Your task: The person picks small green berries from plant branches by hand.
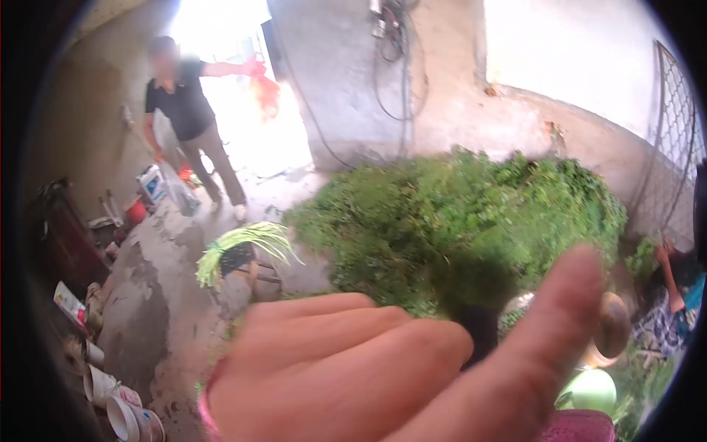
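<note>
My left hand (346,368) fills the lower middle of the head view, very close to the camera and slightly blurred. Its fingers are folded and pressed together, while the thumb points up to the right. Nothing shows in its grasp; the palm side is hidden. A pink edge lies beside it at the lower left. Beyond the fingers, a bundle of long green stalks (239,250) rests on a small stool, tied near one end. A big heap of leafy greens (471,214) lies behind the thumb. My right hand is out of view.
A person (184,103) stands by the bright doorway with a red bag (265,92) and a plastic bag (179,188). Another person's arm (670,276) reaches in at right. White buckets (121,423) stand lower left; a pale green bowl (593,390) and pink container (582,427) lower right.
</note>
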Tool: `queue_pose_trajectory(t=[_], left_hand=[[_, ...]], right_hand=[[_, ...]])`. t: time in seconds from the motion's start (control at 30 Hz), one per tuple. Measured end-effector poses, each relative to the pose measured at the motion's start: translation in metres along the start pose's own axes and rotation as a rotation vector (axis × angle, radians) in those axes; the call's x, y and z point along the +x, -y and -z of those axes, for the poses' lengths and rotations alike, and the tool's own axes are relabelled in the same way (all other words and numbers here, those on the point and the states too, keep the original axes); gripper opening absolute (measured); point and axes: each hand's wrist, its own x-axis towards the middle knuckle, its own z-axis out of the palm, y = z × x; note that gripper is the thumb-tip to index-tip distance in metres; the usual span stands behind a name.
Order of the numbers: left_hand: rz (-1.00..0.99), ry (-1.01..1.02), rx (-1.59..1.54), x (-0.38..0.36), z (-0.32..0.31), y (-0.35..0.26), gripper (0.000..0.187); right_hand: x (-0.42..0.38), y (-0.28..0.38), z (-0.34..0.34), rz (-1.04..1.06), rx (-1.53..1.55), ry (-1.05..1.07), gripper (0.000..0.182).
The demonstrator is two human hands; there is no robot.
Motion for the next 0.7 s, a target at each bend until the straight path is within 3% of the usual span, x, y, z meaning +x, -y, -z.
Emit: queue_pose_trajectory(t=[0.07,0.1,0.17,0.2,0.23,0.27,0.3,0.33,0.37,0.43,0.5,0.53,0.57,0.6,0.63,0.67,0.7], left_hand=[[-0.045,0.006,0.054,-0.007,0.006,-0.005,0.049],[-0.111,0.030,0.081,-0.009,0.002,0.007,0.053],[-0.060,-0.126,0.269,-0.015,0.001,0.042,0.054],[0.135,-0.322,0.254,-0.026,0.009,0.055,0.056],[0.237,-0.522,0.459,-0.031,0.025,0.080,0.056],[0.370,-0.797,0.081,-0.035,0.041,0.097,0.047],[0.461,-0.925,0.167,-0.039,0.061,0.114,0.039],[0.526,-1.037,0.162,-0.056,0.078,0.143,0.040],[0.743,-1.101,-0.091,-0.096,0.105,0.187,0.040],[0.719,-1.064,0.045,-0.117,0.079,0.199,0.036],[0.790,-0.811,0.201,-0.138,0.024,0.216,0.029],[0.796,-0.680,0.080,-0.133,-0.023,0.204,0.023],[1.027,-0.342,0.050,-0.137,-0.052,0.207,0.016],[0.867,0.205,0.246,-0.153,-0.079,0.228,0.026],[0.814,0.452,0.111,-0.130,-0.110,0.204,0.035],[0.630,0.648,0.173,-0.149,-0.144,0.222,0.041],[0.721,0.752,0.109,-0.136,-0.166,0.222,0.042]], right_hand=[[0.008,-0.008,-0.004,0.005,0.158,0.024,0.041],[0.006,0.028,0.026,-0.028,-0.005,0.142,0.042],[0.006,0.053,0.043,-0.098,0.065,0.185,0.041],[0.008,0.045,0.037,-0.011,0.049,0.102,0.040],[0.010,0.032,0.025,0.062,0.032,0.022,0.040],[0.013,0.025,0.021,0.099,0.009,0.016,0.040],[0.011,0.033,0.027,0.080,-0.004,0.019,0.042],[0.012,0.028,0.023,0.112,-0.052,0.001,0.042],[0.009,0.050,0.042,0.047,-0.044,0.071,0.041],[0.017,0.051,0.045,0.062,-0.034,0.079,0.039],[0.028,0.058,0.046,0.084,0.099,0.034,0.037],[0.035,0.059,0.045,0.142,0.110,0.017,0.037],[0.043,0.066,0.046,0.128,0.103,0.021,0.037],[0.047,0.079,0.048,0.101,0.086,0.070,0.037],[0.058,0.090,0.048,0.083,0.075,0.117,0.038],[0.070,0.099,0.045,0.076,0.071,0.120,0.038],[0.081,0.106,0.041,0.140,0.076,0.154,0.039]])
